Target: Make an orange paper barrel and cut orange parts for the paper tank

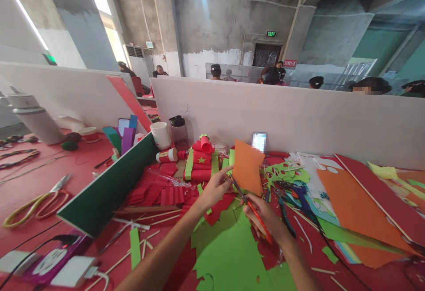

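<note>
A sheet of orange paper is tilted up in front of me. My left hand grips its lower left edge, index finger stretched along it. My right hand is closed round red-handled scissors. Their dark blades point up and left, close to the paper's lower left edge and my left fingertips; whether they touch the paper I cannot tell. Beneath both hands lies a large green sheet with ragged cut edges. Just beyond my left hand stands a red and green paper model bearing a star.
Folded red paper pieces lie left, beside a dark green board. Pliers, green scraps and orange sheets are on the right. Paper cups, a bottle and a lit phone stand near the white partition.
</note>
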Action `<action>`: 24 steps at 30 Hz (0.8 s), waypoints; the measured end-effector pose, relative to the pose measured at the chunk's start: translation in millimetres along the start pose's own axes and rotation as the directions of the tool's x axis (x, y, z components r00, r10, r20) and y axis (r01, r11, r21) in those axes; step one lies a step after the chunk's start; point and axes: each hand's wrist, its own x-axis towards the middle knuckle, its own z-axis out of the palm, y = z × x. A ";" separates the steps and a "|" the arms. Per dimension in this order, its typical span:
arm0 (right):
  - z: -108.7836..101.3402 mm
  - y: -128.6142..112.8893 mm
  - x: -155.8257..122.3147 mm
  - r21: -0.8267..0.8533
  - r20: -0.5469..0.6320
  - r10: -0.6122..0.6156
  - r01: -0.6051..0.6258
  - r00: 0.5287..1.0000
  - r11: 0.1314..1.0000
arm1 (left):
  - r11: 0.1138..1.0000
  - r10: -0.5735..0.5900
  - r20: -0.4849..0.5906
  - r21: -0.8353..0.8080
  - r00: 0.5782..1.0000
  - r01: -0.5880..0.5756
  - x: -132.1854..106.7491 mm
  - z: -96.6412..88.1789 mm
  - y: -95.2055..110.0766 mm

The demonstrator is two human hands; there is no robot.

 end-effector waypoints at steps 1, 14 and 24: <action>0.0 0.7 0.2 0.000 -0.003 -0.002 0.002 1.000 1.000 | 1.000 0.000 -0.002 -0.004 1.000 0.000 0.1 0.2 -0.2; 4.0 2.8 0.7 0.098 -0.026 -0.025 0.028 0.999 0.995 | 0.986 -0.003 -0.052 -0.165 0.999 -0.006 -2.9 7.9 5.6; 8.6 4.4 0.0 0.195 -0.067 -0.046 0.059 0.997 0.979 | 0.970 -0.048 -0.110 -0.242 0.993 0.021 -6.8 17.9 18.7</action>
